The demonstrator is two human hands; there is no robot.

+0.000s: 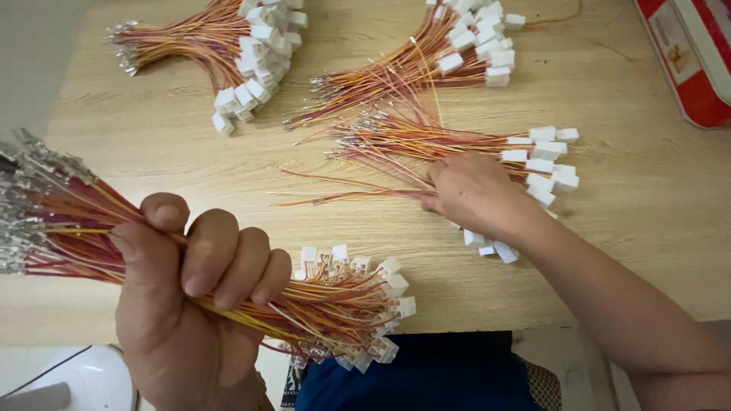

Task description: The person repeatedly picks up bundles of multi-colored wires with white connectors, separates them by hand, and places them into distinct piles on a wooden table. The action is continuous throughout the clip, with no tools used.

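My left hand (186, 297) is closed around a thick bundle of red, orange and yellow wires (320, 301), held above the table's near edge. Metal terminals fan out at the bundle's left end and white plastic connectors cluster at its right end. My right hand (472, 194) rests palm down on a loose pile of the same wire leads (426, 144) on the wooden table (152, 152), fingers pinching at some of the wires. White connectors (548, 156) of that pile lie to the right of the hand.
Two more bunches of wire leads with white connectors lie at the back: one at the back left (228, 46), one at the back middle (449, 53). A red and white box (697, 61) sits at the right back corner. Blue cloth (426, 377) shows below the table edge.
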